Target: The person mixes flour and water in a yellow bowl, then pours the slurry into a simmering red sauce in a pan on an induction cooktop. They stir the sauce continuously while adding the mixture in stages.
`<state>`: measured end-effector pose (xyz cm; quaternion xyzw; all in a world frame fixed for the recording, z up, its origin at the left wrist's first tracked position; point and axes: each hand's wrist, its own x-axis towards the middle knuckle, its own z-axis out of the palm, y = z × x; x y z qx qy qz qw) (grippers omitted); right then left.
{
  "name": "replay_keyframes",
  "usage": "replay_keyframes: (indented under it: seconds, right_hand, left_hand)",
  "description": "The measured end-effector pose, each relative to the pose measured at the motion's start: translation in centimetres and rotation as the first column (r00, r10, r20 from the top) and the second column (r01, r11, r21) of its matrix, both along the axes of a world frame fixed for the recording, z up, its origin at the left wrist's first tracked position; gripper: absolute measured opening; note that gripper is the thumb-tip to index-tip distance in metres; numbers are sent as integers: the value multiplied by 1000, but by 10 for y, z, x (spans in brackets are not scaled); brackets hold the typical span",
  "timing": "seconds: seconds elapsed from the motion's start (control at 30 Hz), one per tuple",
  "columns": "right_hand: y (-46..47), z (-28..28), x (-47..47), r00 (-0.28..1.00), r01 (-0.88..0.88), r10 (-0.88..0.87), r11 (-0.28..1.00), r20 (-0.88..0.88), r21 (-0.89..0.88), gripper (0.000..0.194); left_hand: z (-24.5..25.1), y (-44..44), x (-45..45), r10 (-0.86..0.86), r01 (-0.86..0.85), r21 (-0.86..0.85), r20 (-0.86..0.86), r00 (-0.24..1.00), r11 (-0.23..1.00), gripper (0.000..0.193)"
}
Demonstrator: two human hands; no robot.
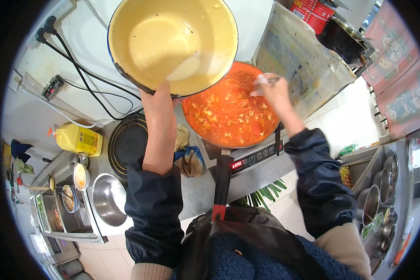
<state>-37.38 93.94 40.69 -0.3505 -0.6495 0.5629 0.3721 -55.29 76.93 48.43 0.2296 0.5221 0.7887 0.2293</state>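
Note:
My left hand (158, 99) grips the rim of a large yellow enamel basin (154, 45), its thumb inside the edge. The basin has a chipped dark rim and a little pale liquid inside; it is held above the far left side of a frying pan. In the pan (225, 148) is a red-orange stew (227, 112) with pale yellow, egg-like pieces. Over the stew's right side, my right hand (277, 91) holds a small clear-and-white utensil (260, 84), blurred and partly hidden by the fingers. The pan's black handle (223, 182) points towards me.
Beneath the pan is an induction cooker (257, 155) with a lit display. Cloths (189, 161) and a black round pan (127, 145) lie to its left, near a yellow oil jug (78, 140) and a steel bowl (109, 199). A stained splash guard (297, 66) stands at right.

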Motion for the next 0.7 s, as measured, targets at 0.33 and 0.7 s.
replay_keyframes:
  seconds: [0.33, 0.7]
  right_hand:
    - [-2, 3, 1, 1000, 22, -20, 999, -22, 50, 23]
    - [0, 0, -2, 984, -91, 93, 996, -149, 21, 21]
  left_hand:
    - [6, -15, 3, -70, 61, 70, 134, 989, 996, 41]
    - [-5, -13, 0, -22, 15, 57, 123, 992, 998, 41]
